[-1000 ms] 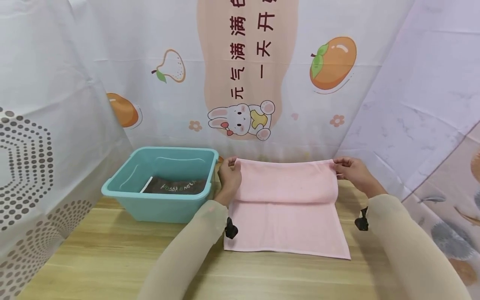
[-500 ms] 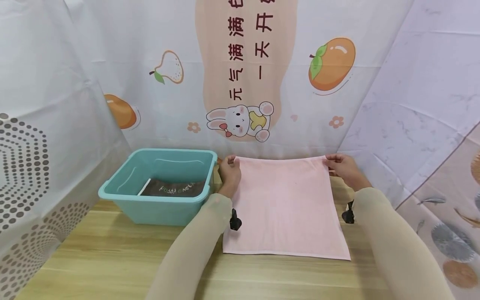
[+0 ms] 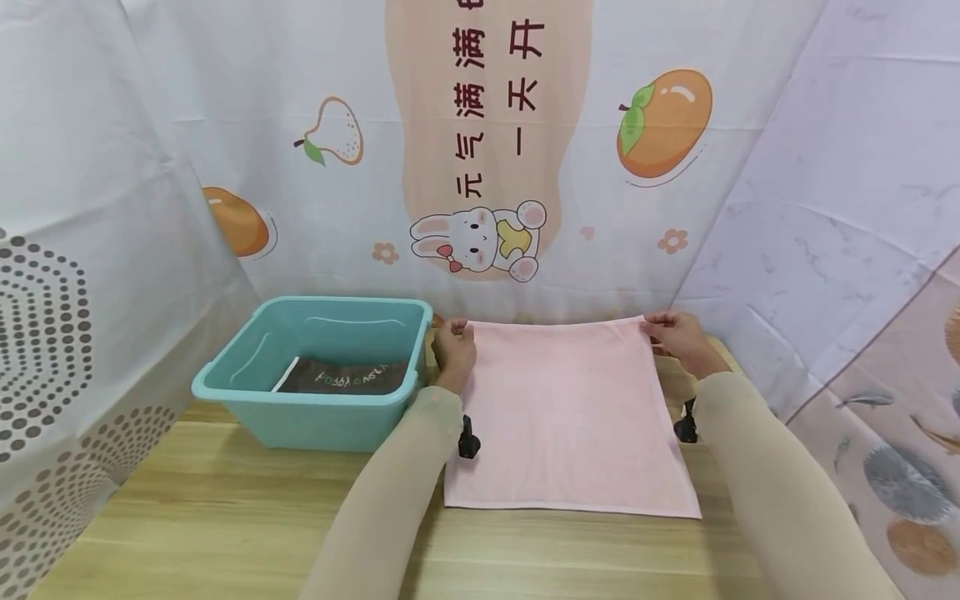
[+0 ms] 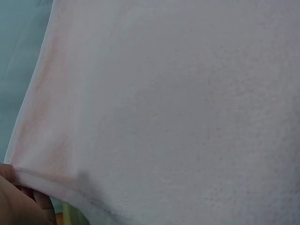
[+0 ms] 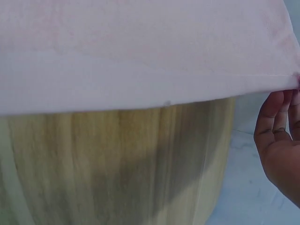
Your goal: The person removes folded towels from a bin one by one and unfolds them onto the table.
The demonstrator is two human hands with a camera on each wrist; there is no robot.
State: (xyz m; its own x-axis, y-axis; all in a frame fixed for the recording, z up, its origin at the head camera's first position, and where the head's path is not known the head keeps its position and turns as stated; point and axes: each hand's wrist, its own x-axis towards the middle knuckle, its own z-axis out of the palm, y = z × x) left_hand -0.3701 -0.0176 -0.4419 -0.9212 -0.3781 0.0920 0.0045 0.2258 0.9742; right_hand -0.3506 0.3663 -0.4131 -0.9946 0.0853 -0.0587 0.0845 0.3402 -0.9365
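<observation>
A pink towel [image 3: 562,417] lies spread over the wooden table, its far edge lifted a little between the two hands. The left hand [image 3: 455,354] pinches the far left corner; in the left wrist view its fingers [image 4: 7,173] show at the corner of the cloth. At the far right corner the right hand [image 3: 684,340] pinches the towel between thumb and fingers. The right wrist view has the curled fingers [image 5: 280,112] just under the hem. The towel's near edge rests flat toward the front of the table.
A teal plastic basin [image 3: 315,417] stands left of the towel, close beside the left forearm. Inside it lies a dark brown folded cloth [image 3: 345,377] with lettering. A printed curtain [image 3: 337,208] hangs right behind the table [image 3: 225,517].
The towel was folded back over itself a second ago and is now opened out in a single spread. Both hands keep their corners; the right hand has shifted slightly left.
</observation>
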